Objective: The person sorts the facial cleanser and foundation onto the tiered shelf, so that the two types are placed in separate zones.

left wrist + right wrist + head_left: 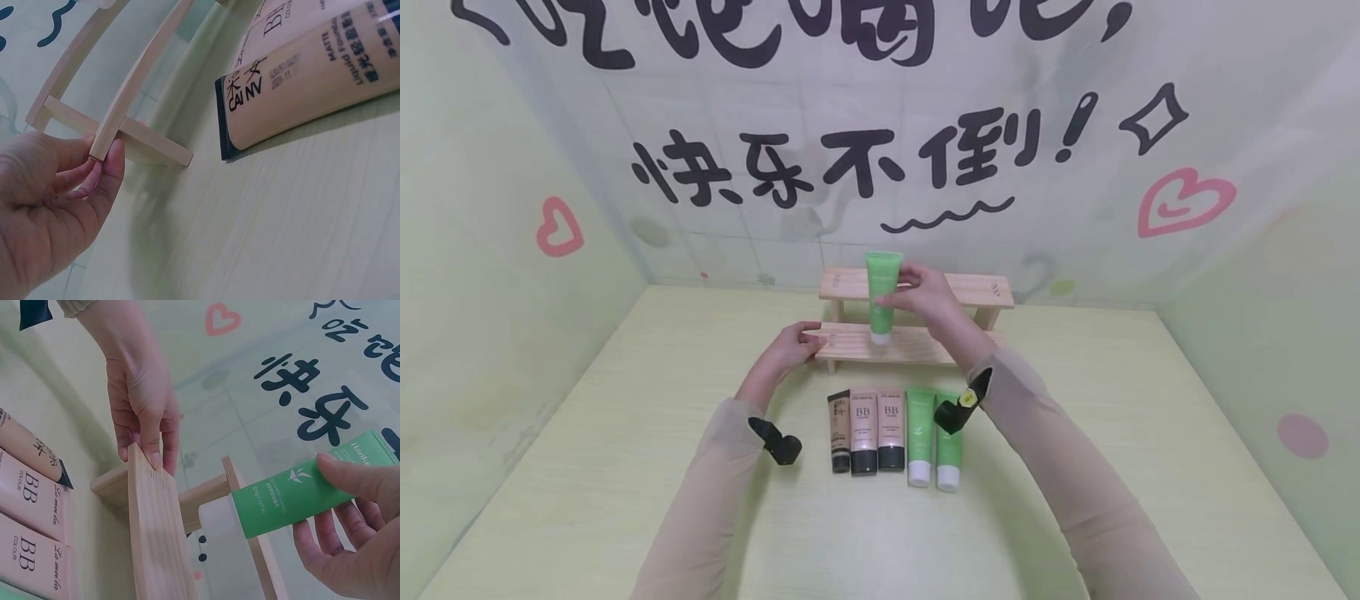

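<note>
My right hand (928, 293) grips a green squeeze tube (882, 287) with its white cap pointing down. In the head view the tube overlaps both levels of a two-step wooden rack (917, 287). The right wrist view shows the thumb across the tube's printed front (294, 487) and the fingers behind it. My left hand (793, 346) pinches the left end of the rack's lower board (128, 81) between thumb and fingers. In front of the rack lie two more green tubes (919, 433), two pink BB cream tubes (863, 429) and a tan foundation tube (838, 429).
The rack stands on a pale wood-grain table (700, 517) close to the back wall sheet (760, 242), which bears black lettering. Side sheets (1262, 350) enclose the table left and right. Black wrist cameras (781, 444) sit on both forearms.
</note>
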Motion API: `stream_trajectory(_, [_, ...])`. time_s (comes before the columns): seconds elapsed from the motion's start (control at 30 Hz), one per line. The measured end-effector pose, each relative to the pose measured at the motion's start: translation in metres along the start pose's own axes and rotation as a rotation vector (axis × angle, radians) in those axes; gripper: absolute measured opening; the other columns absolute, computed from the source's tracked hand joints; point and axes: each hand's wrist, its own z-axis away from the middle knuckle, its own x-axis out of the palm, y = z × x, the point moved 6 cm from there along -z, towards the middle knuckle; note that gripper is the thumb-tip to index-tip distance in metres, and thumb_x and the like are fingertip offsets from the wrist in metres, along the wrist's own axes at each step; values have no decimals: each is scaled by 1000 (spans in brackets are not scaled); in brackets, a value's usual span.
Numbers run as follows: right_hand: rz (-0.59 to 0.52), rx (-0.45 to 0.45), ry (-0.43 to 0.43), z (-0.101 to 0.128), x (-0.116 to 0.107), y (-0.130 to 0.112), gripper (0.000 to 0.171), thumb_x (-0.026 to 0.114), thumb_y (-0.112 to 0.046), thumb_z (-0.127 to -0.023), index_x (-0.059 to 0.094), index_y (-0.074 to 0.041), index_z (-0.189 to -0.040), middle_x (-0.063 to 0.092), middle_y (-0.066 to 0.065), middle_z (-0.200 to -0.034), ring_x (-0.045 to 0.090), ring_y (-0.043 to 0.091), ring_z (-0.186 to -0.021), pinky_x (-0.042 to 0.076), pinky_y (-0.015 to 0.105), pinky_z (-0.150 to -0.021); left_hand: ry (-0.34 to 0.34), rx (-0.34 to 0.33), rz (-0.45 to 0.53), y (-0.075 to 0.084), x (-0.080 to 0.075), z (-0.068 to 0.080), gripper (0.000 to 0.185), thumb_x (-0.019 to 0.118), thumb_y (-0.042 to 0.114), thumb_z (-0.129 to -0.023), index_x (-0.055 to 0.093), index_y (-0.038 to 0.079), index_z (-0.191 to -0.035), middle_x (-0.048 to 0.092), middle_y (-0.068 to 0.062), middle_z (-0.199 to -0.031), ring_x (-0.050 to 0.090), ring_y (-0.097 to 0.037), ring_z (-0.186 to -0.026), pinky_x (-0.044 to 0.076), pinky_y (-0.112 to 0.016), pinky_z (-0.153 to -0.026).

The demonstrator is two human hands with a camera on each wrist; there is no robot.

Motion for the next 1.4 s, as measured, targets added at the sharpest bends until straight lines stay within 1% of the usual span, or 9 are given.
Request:
stream_trajectory(0.17, [-25,0,3,-5,1,-2,64,75,-1,-73,49,-8,-131,58,10,-128,55,25,-116,41,36,-105,-2,6,7,0,0,0,50,47,14,-98,31,6,-144,50,-23,-128,58,-24,-102,51,-21,-78])
stream_trajectory(0.37, [-62,-9,17,-15,2,-5,62,73,1,-74,49,-7,-131,57,11,-129,54,25,-118,44,36,-102,3,7,7,0,0,0,49,48,14,-97,33,6,-143,51,-23,-127,58,-23,-100,51,-22,-78])
stream_trajectory(0.5, [-72,-15,31,-21,3,-7,62,74,0,-74,49,-7,-130,57,11,-129,53,25,-118,44,36,-102,1,4,3,-1,0,-2,49,48,16,-97,34,6,-143,51,-22,-127,58,-21,-99,51,-21,-77])
stream_trajectory(0.7, [-68,-56,30,-26,4,-14,59,74,-2,-75,51,-9,-128,58,8,-128,53,23,-118,39,37,-106,9,4,8,-2,0,-2,48,48,16,-97,34,6,-143,52,-22,-126,58,-19,-96,51,-20,-76])
stream_trajectory(0.9, [-76,-85,54,-33,4,-22,57,73,-1,-75,52,-9,-127,58,9,-128,54,24,-117,38,38,-107,6,5,13,-2,0,-1,48,48,16,-97,34,6,-143,51,-22,-126,58,-21,-98,51,-20,-76])
stream_trajectory(1.07, [-90,-107,72,-40,6,-30,57,73,1,-75,52,-8,-127,58,11,-127,55,24,-115,41,35,-104,-1,14,9,0,0,0,49,48,16,-97,33,5,-143,51,-23,-128,59,-21,-99,51,-21,-77])
stream_trajectory(1.2, [-85,-114,86,-45,7,-34,58,74,-1,-75,51,-9,-128,59,9,-126,56,23,-114,44,34,-102,2,9,11,0,0,1,49,48,16,-97,33,6,-143,51,-22,-128,58,-23,-101,51,-23,-79])
stream_trajectory(1.4, [-107,-139,84,-50,10,-37,56,73,1,-75,52,-7,-127,58,10,-127,56,24,-115,43,36,-103,5,5,15,-2,0,0,48,48,16,-97,34,7,-143,51,-22,-128,58,-25,-105,51,-25,-82])
